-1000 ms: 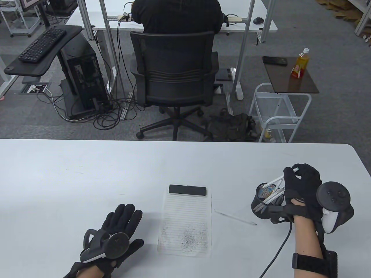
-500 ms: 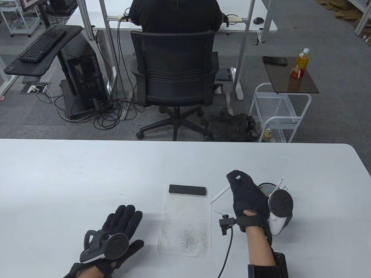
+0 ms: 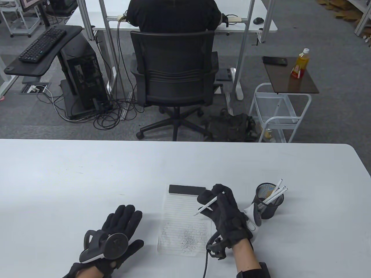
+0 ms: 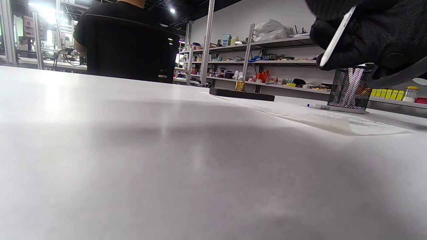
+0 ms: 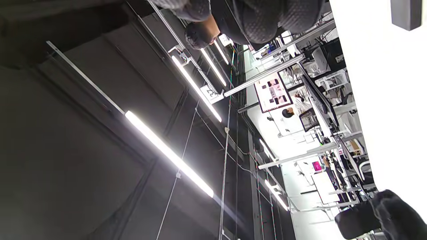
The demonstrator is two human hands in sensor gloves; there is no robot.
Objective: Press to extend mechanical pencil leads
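Note:
My right hand (image 3: 223, 212) grips a white mechanical pencil (image 3: 206, 206), tip pointing down-left over the lined notepad (image 3: 185, 223). The pencil also shows in the left wrist view (image 4: 335, 36), held above the table. A black mesh pencil cup (image 3: 268, 201) with several white pencils stands to the right of my right hand; it shows in the left wrist view (image 4: 350, 88) too. Another pencil (image 4: 328, 107) lies on the table by the cup, hidden behind my right hand in the table view. My left hand (image 3: 121, 228) rests flat on the table, fingers spread, empty.
A black eraser block (image 3: 187, 189) lies across the top of the notepad. The pad's lower part is covered in grey pencil marks (image 3: 188, 239). The white table (image 3: 87, 173) stretches far to the left and back. A cable (image 3: 205, 260) trails from my right wrist.
My right hand lifted a pencil out of the cup and carried it left, now holding it over the notepad. My left hand has not moved.

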